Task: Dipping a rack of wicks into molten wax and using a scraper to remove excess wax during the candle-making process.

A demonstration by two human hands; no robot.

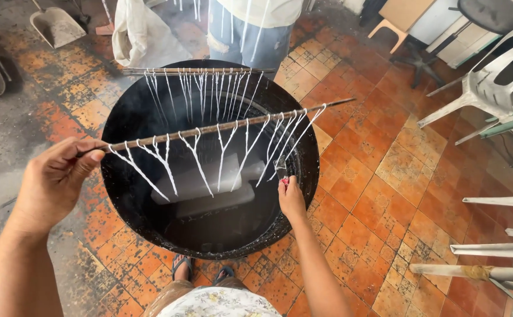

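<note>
My left hand [54, 179] grips the near end of a long thin stick [221, 126] held slanted over a big black pan [121, 117]. Several white wax-coated strings [197, 157] hang from the stick and trail toward the dark liquid. My right hand [290, 196] pinches the lower ends of the rightmost strings near the pan's right rim. White slabs [212, 188] lie in the liquid. A second stick [194, 71] with several white strings rests across the pan's far edge.
Another person in jeans [244, 38] stands behind the pan holding more white strings. A white sack [142, 35] and a shovel [56, 26] lie at the back left. White plastic chairs [491, 82] stand at the right on orange tiles [379, 194].
</note>
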